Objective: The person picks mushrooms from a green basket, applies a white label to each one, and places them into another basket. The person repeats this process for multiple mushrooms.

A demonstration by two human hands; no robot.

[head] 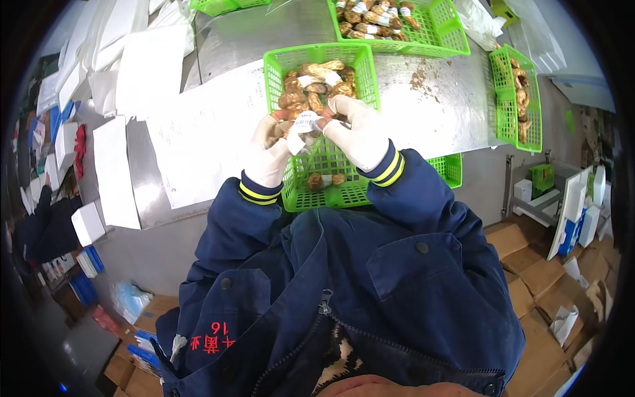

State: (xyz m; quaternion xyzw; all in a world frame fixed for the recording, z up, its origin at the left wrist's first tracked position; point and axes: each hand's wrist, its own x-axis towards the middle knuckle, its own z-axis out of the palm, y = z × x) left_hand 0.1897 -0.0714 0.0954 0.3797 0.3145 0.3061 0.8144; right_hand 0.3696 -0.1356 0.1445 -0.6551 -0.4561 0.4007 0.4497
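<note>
Both my hands wear pale gloves with bare fingertips. My left hand (268, 148) grips a brown mushroom, mostly hidden by fingers and paper. A white printed paper strip (303, 124) lies against it, pinched at its right end by my right hand (356, 130). Under my hands is a green plastic basket (347, 199); one mushroom with a paper band (326, 181) lies in it. Just beyond stands another green basket (270, 59) holding several brown mushrooms (322, 69), some of them banded.
Banded mushrooms fill part of a far green basket (446, 30); another basket (505, 99) with mushrooms stands at right. White sheets (198, 144) cover part of the metal table (233, 37). Brown crumbs (424, 79) lie right. Flattened cardboard (536, 342) covers the floor. Another person (47, 223) is at far left.
</note>
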